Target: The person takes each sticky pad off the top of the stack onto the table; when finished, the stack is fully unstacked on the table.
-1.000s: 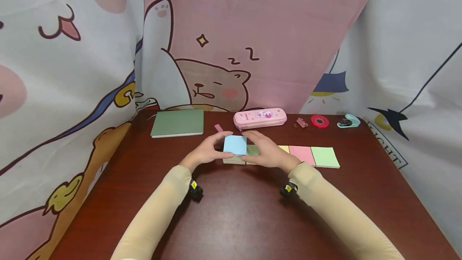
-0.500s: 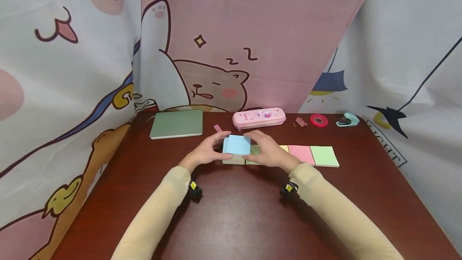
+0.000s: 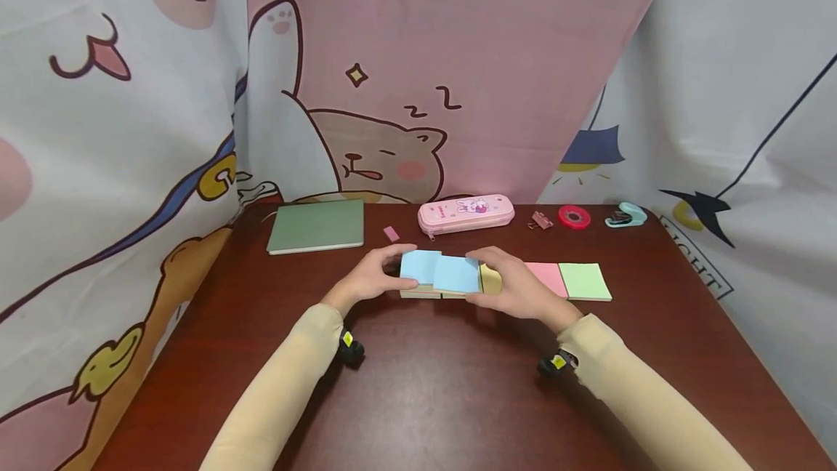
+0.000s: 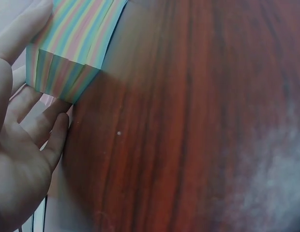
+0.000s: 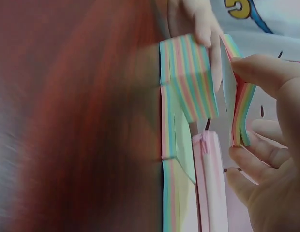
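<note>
A striped stack of sticky notes with a blue top sits at the left end of a row of pads. My left hand holds this stack between thumb and fingers; its layered pastel edges show in the left wrist view. Just right of it, my right hand pinches a thinner blue-topped sticky note pad, raised above the row. The right wrist view shows this pad's striped edge apart from the stack. Beneath the raised pad, part of the row is hidden in the head view.
Rightward along the row lie yellow, pink and green pads. Behind are a green notebook, pink eraser-like block, pink pencil case, binder clip, red tape roll and light-blue stapler.
My right hand has slid the upper blue pad off the stack and moved right with it, uncovering another blue top. My left hand has stayed at the stack.
</note>
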The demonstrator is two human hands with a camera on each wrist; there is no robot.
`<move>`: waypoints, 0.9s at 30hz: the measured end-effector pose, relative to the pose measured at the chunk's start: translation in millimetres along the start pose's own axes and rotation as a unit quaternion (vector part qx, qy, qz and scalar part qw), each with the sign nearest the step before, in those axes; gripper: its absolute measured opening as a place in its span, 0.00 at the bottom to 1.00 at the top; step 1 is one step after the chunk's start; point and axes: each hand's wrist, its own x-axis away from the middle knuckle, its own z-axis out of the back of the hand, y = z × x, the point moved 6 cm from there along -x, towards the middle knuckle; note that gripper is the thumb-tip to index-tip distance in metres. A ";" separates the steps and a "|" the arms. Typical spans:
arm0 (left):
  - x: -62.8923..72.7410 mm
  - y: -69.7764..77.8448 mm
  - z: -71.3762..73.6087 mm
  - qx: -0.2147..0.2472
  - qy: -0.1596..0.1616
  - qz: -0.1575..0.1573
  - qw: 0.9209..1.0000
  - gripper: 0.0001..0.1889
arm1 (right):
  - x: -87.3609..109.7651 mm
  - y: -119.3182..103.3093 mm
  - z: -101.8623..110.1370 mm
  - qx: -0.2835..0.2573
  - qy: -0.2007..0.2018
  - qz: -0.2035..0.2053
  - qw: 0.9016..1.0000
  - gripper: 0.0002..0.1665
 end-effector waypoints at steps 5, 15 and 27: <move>0.1 -0.2 0.3 0.001 0.007 -0.002 1.000 0.40 | 16.1 -21.0 -4.9 -0.012 -0.008 0.023 1.000 0.43; 1.2 -1.4 0.0 0.002 0.003 0.000 1.000 0.40 | 32.8 -57.7 -52.0 0.046 -0.081 0.041 0.995 0.43; 0.7 -4.4 0.2 -0.006 0.004 0.009 1.000 0.41 | 36.0 -45.3 -61.8 0.074 -0.090 0.012 0.993 0.46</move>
